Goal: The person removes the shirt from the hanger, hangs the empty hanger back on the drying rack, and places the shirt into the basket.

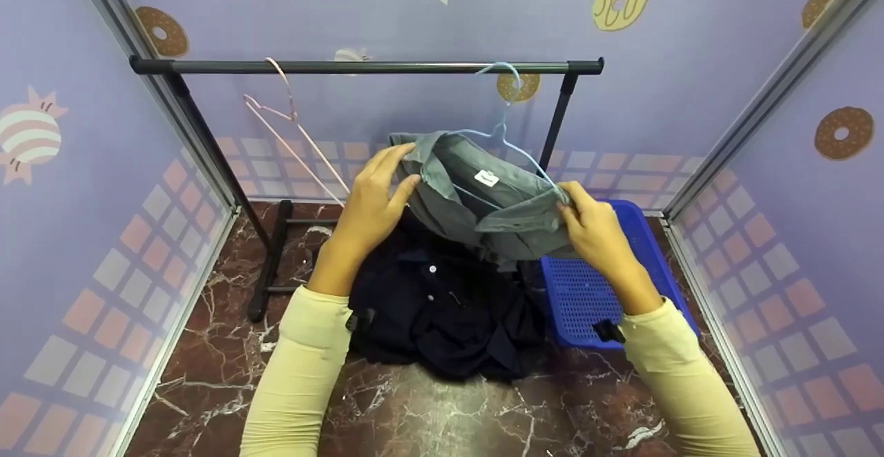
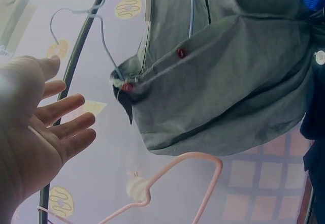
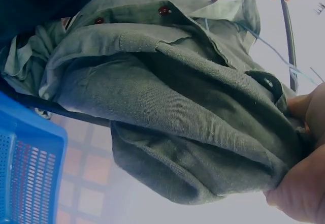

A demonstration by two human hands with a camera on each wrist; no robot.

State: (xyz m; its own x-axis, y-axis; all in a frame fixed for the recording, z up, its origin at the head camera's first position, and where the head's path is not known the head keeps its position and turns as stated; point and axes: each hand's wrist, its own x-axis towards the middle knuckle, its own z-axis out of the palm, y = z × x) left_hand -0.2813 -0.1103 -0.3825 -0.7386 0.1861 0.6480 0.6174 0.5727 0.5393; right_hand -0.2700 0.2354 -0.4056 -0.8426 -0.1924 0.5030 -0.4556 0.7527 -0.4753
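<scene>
A grey-green shirt [image 1: 442, 212] with a white neck label and dark red buttons hangs partly on a light blue hanger [image 1: 528, 158]. The hanger's hook sits over the rack's rail. My right hand [image 1: 597, 226] pinches the shirt at its right shoulder, by the hanger's end; in the right wrist view, bunched cloth [image 3: 167, 97] runs into its grip. At the collar's left side is my left hand [image 1: 373, 198], fingers extended. In the left wrist view this hand [image 2: 51, 117] shows spread fingers, apart from the shirt [image 2: 213, 97].
The black clothes rack's rail [image 1: 387, 67] spans the back. On its left hangs a bare pink hanger [image 1: 302, 129]. A dark navy garment [image 1: 449, 326] lies heaped on the marbled floor below the shirt. Right of it stands a blue plastic basket [image 1: 587, 295]. Patterned walls enclose both sides.
</scene>
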